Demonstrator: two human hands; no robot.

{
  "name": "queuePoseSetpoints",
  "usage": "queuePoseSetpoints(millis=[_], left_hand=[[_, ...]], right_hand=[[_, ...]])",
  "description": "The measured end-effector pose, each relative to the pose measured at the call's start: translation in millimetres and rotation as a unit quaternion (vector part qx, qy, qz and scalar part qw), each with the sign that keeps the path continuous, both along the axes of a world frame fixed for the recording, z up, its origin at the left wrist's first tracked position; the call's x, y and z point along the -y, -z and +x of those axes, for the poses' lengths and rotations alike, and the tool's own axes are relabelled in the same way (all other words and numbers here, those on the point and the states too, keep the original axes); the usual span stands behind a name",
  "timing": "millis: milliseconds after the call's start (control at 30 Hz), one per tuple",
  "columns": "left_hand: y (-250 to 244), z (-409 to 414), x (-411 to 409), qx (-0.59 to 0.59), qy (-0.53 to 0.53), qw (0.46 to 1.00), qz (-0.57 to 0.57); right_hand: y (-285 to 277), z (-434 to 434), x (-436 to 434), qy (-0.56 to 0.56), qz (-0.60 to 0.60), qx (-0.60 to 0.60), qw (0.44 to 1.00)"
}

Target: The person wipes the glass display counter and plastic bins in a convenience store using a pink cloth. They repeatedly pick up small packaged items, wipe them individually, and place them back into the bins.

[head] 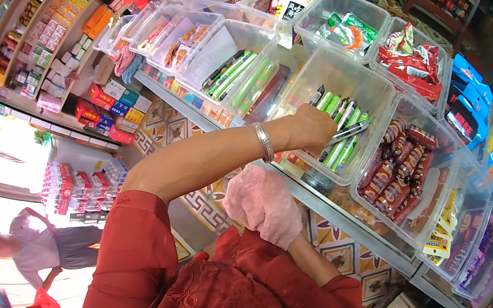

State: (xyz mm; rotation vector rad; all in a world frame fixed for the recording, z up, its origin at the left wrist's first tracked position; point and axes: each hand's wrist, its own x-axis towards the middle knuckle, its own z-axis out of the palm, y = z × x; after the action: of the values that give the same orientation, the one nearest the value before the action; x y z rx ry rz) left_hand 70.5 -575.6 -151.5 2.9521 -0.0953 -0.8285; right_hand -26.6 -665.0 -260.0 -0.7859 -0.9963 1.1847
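Observation:
My left hand (315,128), with a silver bracelet at its wrist, reaches over the near side of a clear plastic bin (302,83). Its fingers are closed around one end of a dark-wrapped stick (352,130), slanting over the others; the fingertips are partly hidden. Green- and black-wrapped sticks (347,152) lie side by side in that bin. A pink cloth (263,204) covers my right hand in front of my chest, so its fingers are hidden. Just right of the first bin, another bin holds red-wrapped sausages (397,171).
Similar bins line the glass-topped counter (318,188), one with more green sticks (234,75). Behind stand bins of green packets (348,30) and red packets (412,66). Shelves of boxed goods (61,16) rise at the left. A person (42,243) stands by the bright doorway.

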Motion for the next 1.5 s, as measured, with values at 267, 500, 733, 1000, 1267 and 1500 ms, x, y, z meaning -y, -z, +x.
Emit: queuePoseSetpoints(millis=[267, 500, 733, 1000, 1267, 1500], left_hand=[[-53, -39, -39, 0.198, -0.111, 0.966, -0.121], [-80, -205, -59, 0.312, -0.303, 0.834, -0.339], [10, -332, -24, 0.387, -0.454, 0.784, -0.171], [15, -402, 15, 0.394, -0.457, 0.782, -0.154], [26, -454, 18, 0.297, -0.466, 0.395, -0.734], [45, -471, 17, 0.310, -0.459, 0.208, -0.806]], right_hand=[[-18, -26, 5, 0.133, -0.155, 0.186, 0.961], [-113, -53, 2, 0.123, -0.123, -0.119, 0.978], [-83, -112, -49, 0.266, 0.002, 0.214, 0.940], [-64, -169, -80, 0.025, -0.045, -0.174, 0.983], [-141, -200, -85, 0.138, -0.131, 0.568, 0.801], [-144, -237, -69, 0.223, 0.002, 0.459, 0.860]])
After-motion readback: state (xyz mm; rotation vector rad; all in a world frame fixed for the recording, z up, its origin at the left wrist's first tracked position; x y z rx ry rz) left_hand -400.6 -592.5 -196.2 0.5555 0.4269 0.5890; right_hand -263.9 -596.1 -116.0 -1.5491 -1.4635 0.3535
